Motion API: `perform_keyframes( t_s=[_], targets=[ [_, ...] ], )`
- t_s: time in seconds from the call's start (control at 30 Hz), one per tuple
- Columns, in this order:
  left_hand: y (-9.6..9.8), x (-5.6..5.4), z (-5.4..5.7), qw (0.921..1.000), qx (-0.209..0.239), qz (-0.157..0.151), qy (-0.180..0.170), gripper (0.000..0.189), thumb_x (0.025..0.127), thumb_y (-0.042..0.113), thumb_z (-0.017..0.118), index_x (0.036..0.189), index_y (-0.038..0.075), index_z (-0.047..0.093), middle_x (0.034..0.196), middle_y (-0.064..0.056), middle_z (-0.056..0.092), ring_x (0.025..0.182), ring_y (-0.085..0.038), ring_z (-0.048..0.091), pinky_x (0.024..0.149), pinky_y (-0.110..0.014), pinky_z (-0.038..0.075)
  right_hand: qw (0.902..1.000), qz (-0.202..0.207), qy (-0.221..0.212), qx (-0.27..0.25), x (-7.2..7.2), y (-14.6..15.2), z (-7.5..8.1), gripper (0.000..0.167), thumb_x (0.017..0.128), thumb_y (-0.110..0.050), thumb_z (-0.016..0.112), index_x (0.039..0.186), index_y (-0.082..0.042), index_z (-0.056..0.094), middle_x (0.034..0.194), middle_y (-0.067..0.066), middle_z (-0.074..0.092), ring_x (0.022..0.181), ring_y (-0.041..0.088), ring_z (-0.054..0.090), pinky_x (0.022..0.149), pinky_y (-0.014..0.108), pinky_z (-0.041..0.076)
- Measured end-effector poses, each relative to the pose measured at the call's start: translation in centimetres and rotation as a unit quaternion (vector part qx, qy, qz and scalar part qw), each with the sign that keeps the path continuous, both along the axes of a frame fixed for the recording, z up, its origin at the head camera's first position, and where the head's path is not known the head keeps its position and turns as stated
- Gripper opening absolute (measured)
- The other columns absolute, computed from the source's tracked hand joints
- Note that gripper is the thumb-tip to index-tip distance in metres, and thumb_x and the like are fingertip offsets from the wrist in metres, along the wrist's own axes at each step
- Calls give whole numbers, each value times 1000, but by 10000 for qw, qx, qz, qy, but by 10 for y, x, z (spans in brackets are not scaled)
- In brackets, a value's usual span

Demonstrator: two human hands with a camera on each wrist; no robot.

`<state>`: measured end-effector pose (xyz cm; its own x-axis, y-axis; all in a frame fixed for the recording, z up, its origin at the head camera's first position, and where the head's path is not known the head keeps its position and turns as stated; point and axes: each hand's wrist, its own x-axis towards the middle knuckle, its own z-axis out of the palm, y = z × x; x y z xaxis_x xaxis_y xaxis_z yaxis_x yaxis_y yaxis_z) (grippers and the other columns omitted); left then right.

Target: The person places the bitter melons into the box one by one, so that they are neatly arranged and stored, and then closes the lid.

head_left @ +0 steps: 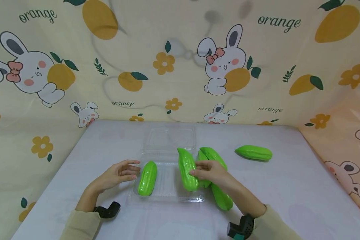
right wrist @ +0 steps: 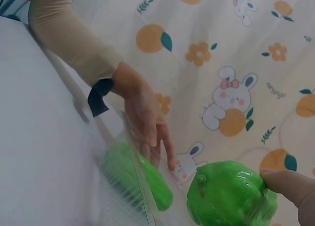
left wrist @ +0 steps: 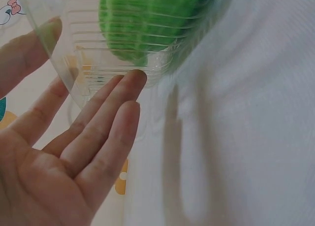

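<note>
My right hand (head_left: 211,171) pinches a shiny green toy bitter melon (head_left: 186,170), tip upward, over the right side of a clear plastic box (head_left: 168,181). Seen from the right wrist, the held melon's knobbly blunt end faces the camera, with one digit (right wrist: 288,184) pressed on its side. Another bitter melon (head_left: 148,178) lies lengthwise at the left inside the box. Beside the box's left wall, my left hand (head_left: 115,175) has its fingers extended and loosely spread, holding nothing. In the left wrist view, its fingertips are close to the ribbed wall; contact is unclear.
The box's clear lid (head_left: 171,138) lies folded back behind it. More bitter melons lie right of the box, one reaching back (head_left: 214,155) and one toward the front (head_left: 222,199), partly hidden by my right hand. Another bitter melon (head_left: 254,152) lies apart at the back right.
</note>
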<state>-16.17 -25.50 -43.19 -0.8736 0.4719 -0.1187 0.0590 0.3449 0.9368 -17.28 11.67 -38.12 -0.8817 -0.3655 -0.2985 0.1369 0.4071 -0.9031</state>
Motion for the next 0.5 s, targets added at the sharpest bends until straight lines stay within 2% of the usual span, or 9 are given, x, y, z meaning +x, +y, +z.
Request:
perform_keyframes(
  t_s=[0.2, 0.5],
  targets=[
    [0, 0, -1, 10000, 28, -33, -9, 63, 94, 21, 63, 143, -5, 34, 137, -35, 48, 123, -44, 55, 92, -20, 53, 10000, -43, -12, -47, 0, -8, -2, 66, 84, -28, 75, 134, 7, 50, 130, 23, 60, 117, 27, 61, 95, 36, 54],
    [1, 0, 0, 10000, 54, -25, -30, 63, 94, 21, 63, 143, -6, 34, 137, -37, 47, 124, -46, 53, 92, -19, 53, 10000, -1, 19, 55, 1, -21, -5, 64, 83, -30, 75, 133, 4, 53, 128, 20, 63, 117, 27, 62, 98, 40, 52]
  ],
)
